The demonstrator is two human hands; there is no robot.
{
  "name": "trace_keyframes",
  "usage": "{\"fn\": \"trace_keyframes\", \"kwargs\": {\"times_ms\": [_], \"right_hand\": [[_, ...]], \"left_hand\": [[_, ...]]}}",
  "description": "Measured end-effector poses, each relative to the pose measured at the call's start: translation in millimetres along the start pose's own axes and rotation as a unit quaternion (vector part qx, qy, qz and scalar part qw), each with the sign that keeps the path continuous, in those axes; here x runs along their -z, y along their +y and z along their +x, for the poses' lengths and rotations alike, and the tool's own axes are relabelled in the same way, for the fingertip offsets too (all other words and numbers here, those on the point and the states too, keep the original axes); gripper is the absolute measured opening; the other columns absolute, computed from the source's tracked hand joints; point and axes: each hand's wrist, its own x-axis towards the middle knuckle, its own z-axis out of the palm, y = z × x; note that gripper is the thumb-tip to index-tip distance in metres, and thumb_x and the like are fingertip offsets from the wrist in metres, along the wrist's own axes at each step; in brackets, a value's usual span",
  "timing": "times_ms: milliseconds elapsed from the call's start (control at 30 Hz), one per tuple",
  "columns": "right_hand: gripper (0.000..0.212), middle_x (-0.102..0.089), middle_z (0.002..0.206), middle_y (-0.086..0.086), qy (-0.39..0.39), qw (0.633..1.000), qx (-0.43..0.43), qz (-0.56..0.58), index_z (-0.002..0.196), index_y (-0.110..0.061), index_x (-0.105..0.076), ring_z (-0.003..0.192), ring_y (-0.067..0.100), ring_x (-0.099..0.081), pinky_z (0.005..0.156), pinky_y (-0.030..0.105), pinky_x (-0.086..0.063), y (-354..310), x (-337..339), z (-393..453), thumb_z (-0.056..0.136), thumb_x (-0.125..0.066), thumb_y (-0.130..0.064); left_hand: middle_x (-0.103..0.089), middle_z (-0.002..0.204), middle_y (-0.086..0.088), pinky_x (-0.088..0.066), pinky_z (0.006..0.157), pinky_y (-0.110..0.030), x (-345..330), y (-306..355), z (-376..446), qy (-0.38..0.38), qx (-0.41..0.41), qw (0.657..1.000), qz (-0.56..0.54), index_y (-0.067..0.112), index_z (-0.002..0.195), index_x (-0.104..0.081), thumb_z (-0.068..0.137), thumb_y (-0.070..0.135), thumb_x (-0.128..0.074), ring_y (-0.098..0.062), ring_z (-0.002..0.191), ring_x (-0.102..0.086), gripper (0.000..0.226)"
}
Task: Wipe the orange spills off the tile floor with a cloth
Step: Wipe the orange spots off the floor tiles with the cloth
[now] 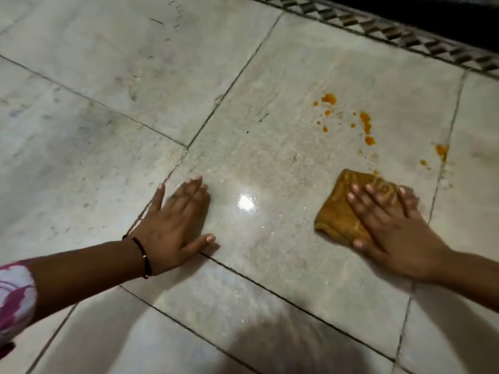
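Cloth (340, 211) lies under the flat, spread right hand (388, 225), orange spills (366, 125) just beyond.

A folded orange-brown cloth (348, 211) lies flat on the tile floor (270, 157). Orange spills (366, 125) dot the tile at its 12 o'clock.

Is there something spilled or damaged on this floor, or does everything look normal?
Yes. Orange spills dot the tile floor, beyond the cloth under the right hand, and one blot sits at the grout line further right. No tile looks broken. The left hand lies flat on the floor.
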Motion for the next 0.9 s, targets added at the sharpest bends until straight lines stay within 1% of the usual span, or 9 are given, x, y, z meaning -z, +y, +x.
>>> {"fn": "trace_keyframes", "kwargs": {"times_ms": [100, 200, 333, 467, 533, 600, 667, 800, 900], "right_hand": [[0.084, -0.023, 0.155, 0.007, 0.046, 0.995, 0.088, 0.006, 0.149, -0.013, -0.024, 0.143, 0.021, -0.016, 0.109, 0.062, -0.010, -42, -15, -12, 0.088, -0.023, -0.071], [0.083, -0.023, 0.155, 0.001, 0.079, 0.986, 0.149, -0.001, 0.148, -0.018, -0.026, 0.142, 0.018, -0.021, 0.109, 0.060, -0.014, -52, -16, 20, 0.085, -0.029, -0.071], [0.077, -0.030, 0.153, -0.001, 0.076, 0.996, 0.034, 0.026, 0.147, -0.022, -0.028, 0.140, 0.019, -0.029, 0.110, 0.056, -0.010, -11, -11, 50, 0.084, -0.031, -0.065], [0.073, -0.033, 0.152, -0.001, 0.098, 0.990, -0.083, 0.054, 0.146, -0.021, -0.031, 0.141, 0.017, -0.025, 0.112, 0.054, -0.006, 26, -22, 5, 0.085, -0.029, -0.061], [0.071, -0.034, 0.151, 0.001, 0.123, 0.986, -0.093, 0.067, 0.145, -0.019, -0.034, 0.140, 0.017, -0.024, 0.112, 0.054, -0.005, 24, -30, -28, 0.089, -0.024, -0.061], [0.069, -0.037, 0.149, 0.002, 0.140, 0.985, -0.068, 0.074, 0.143, -0.017, -0.037, 0.138, 0.018, -0.026, 0.111, 0.056, -0.008, 6, -38, -50, 0.092, -0.020, -0.059], [0.067, -0.040, 0.147, 0.002, 0.149, 0.985, -0.013, 0.081, 0.141, -0.016, -0.039, 0.137, 0.018, -0.027, 0.109, 0.057, -0.014, -13, -43, -54, 0.089, -0.031, -0.057], [0.068, -0.042, 0.146, -0.001, 0.156, 0.980, 0.119, 0.039, 0.140, -0.019, -0.042, 0.137, 0.017, -0.032, 0.108, 0.056, -0.016, -11, -32, -2, 0.082, -0.040, -0.053], [0.070, -0.046, 0.143, 0.000, 0.144, 0.983, 0.114, 0.008, 0.140, -0.020, -0.042, 0.133, 0.019, -0.042, 0.108, 0.052, -0.011, 19, -19, 50, 0.079, -0.058, -0.051]], "left_hand": [[-0.009, 0.157, -0.010, 0.003, 0.113, -0.046, 6, 22, 21, -0.020, -0.107, 0.993, 0.036, 0.009, 0.150, -0.011, 0.088, 0.071, -0.011, -0.021, 0.144, -0.009, 0.087], [0.004, 0.157, -0.004, 0.010, 0.115, -0.042, 9, 60, 60, -0.019, -0.099, 0.994, -0.037, 0.012, 0.149, -0.001, 0.079, 0.078, 0.003, -0.016, 0.145, 0.002, 0.096], [0.007, 0.157, 0.002, 0.009, 0.114, -0.036, 2, 118, 96, 0.047, 0.053, 0.971, -0.227, 0.015, 0.149, 0.001, 0.069, 0.084, 0.007, -0.009, 0.144, 0.004, 0.106], [0.013, 0.152, 0.005, 0.010, 0.114, -0.037, -11, 159, 99, 0.050, 0.022, 0.975, -0.215, 0.021, 0.142, 0.012, 0.076, 0.079, 0.003, -0.008, 0.142, 0.008, 0.089], [0.009, 0.153, 0.007, 0.011, 0.114, -0.034, -21, 177, 102, 0.090, 0.072, 0.959, -0.260, 0.021, 0.141, 0.010, 0.080, 0.075, 0.000, -0.006, 0.142, 0.006, 0.083], [0.001, 0.154, 0.005, 0.008, 0.117, -0.035, -32, 188, 104, 0.140, 0.117, 0.949, -0.258, 0.016, 0.147, 0.001, 0.085, 0.069, 0.001, -0.007, 0.143, 0.000, 0.081], [-0.002, 0.156, 0.000, 0.004, 0.117, -0.037, -42, 192, 103, 0.163, 0.120, 0.958, -0.205, 0.012, 0.149, -0.007, 0.090, 0.061, -0.004, -0.010, 0.145, -0.003, 0.077], [-0.004, 0.158, -0.007, 0.003, 0.117, -0.039, -40, 195, 104, 0.176, 0.142, 0.956, -0.189, 0.008, 0.149, -0.010, 0.091, 0.059, -0.003, -0.015, 0.145, -0.004, 0.078], [-0.001, 0.158, -0.006, 0.004, 0.117, -0.041, -41, 197, 104, 0.153, 0.145, 0.965, -0.154, 0.010, 0.150, -0.010, 0.090, 0.060, -0.002, -0.015, 0.145, -0.003, 0.078]]}}
